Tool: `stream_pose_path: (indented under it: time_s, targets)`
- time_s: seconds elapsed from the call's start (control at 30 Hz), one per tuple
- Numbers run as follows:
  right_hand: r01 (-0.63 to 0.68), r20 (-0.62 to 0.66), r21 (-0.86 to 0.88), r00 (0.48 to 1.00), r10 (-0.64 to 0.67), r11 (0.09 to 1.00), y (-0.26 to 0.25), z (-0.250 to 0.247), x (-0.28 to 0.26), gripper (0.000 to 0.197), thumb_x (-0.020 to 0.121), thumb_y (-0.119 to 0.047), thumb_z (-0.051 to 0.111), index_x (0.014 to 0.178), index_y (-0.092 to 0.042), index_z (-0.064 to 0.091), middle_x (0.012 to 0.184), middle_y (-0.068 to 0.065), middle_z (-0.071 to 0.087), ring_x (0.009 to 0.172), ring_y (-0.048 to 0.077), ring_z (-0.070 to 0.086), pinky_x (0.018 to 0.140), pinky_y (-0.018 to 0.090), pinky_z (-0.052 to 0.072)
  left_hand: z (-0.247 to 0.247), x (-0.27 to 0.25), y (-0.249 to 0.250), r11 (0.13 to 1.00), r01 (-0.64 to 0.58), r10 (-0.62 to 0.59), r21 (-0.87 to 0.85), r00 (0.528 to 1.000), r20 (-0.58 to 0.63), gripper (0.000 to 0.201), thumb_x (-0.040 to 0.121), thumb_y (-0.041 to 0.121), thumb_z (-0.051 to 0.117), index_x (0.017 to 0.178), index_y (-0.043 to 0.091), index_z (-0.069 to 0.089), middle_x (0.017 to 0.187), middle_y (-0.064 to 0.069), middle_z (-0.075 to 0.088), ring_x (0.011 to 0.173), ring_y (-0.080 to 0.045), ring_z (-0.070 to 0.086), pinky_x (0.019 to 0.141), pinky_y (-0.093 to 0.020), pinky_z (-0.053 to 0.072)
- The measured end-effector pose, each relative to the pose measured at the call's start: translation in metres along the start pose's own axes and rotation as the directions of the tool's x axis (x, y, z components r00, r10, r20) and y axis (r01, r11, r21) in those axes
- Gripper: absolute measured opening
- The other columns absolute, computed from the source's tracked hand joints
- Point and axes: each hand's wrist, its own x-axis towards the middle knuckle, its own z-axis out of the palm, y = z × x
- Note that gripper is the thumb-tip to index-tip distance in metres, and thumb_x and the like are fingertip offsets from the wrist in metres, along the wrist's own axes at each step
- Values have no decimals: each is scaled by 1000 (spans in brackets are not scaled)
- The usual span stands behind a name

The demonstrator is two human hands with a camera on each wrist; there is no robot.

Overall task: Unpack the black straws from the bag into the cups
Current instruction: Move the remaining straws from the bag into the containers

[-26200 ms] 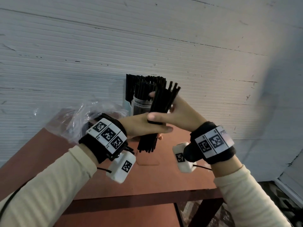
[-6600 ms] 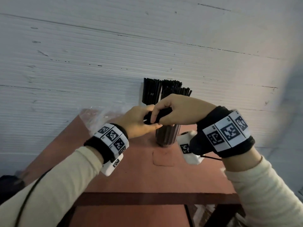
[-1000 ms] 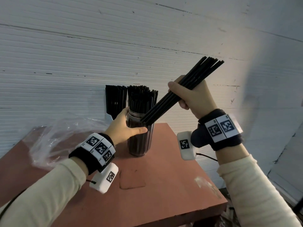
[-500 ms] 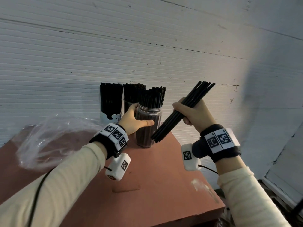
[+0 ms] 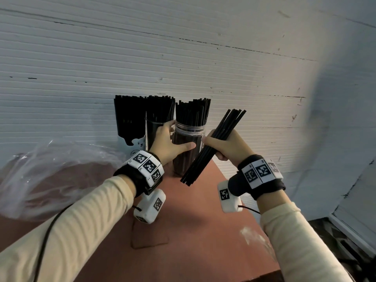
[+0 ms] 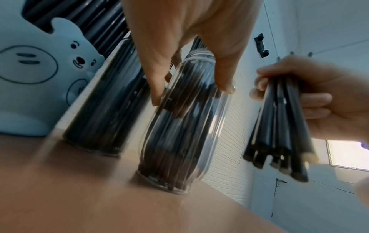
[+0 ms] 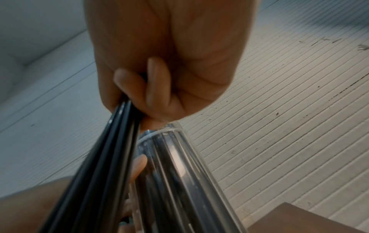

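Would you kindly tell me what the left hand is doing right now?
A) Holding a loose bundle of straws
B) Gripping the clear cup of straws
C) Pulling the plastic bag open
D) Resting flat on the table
B: the left hand wraps its thumb and fingers round the clear cup, which stands on the table, while the right hand holds the loose bundle of straws.

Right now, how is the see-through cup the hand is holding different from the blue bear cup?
The clear cup lets you see the straws right down to its bottom; the bear cup is pale blue with a bear face and hides their lower ends. The left hand grips the clear cup; nothing touches the bear cup. The clear cup stands nearest the table's right edge, the bear cup farthest left. Both hold black straws.
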Motion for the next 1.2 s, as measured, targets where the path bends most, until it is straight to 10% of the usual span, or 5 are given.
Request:
stream_pose_path:
  time_s: [0.27, 0.47, 0.7, 1.0, 1.2]
  targets:
    - [52, 43, 8, 998, -52, 999, -13, 11, 2, 25, 90, -15, 63, 70, 0, 58, 42, 2, 41, 37, 15, 34, 40, 22, 27, -22, -14, 2, 998, -38, 30, -56, 989, -143, 63, 72, 16, 83, 126, 16, 50, 120, -4, 57, 113, -19, 58, 97, -32, 48]
    - [108, 61, 3, 992, -108, 994, -27, 26, 4, 25, 90, -17, 63, 69, -4, 58, 40, 0, 42, 36, 15, 35, 40, 22, 29, -71, -11, -7, 991, -17, 96, 132, 780, -618, 82, 59, 22, 87, 126, 11, 41, 127, -8, 37, 120, -24, 41, 106, -40, 37]
    - [135, 61, -29, 989, -133, 990, -39, 40, 4, 25, 91, -16, 62, 70, -2, 58, 42, 0, 43, 34, 10, 38, 38, 18, 32, -98, 12, -29, 972, 234, -226, 2, 941, -252, 128, 60, 19, 91, 150, 15, 0, 150, -13, 32, 138, -27, 34, 115, -42, 29]
    - [166, 51, -42, 985, -163, 985, -51, 41, -1, 28, 91, -18, 62, 71, 1, 58, 53, 16, 48, 37, 15, 41, 38, 18, 33, -97, 6, -20, 908, 358, -309, 216, 923, -229, 84, 68, 16, 85, 133, 4, 34, 126, -16, 55, 117, -32, 54, 96, -37, 45]
    - [168, -3, -28, 986, -168, 985, -63, 36, -10, 28, 90, -17, 63, 76, 6, 59, 46, 1, 45, 36, 11, 40, 39, 18, 32, -103, -13, -1, 885, 339, -311, 319, 941, -135, 76, 69, 21, 85, 125, 4, 37, 109, -6, 51, 105, -25, 53, 81, -29, 41]
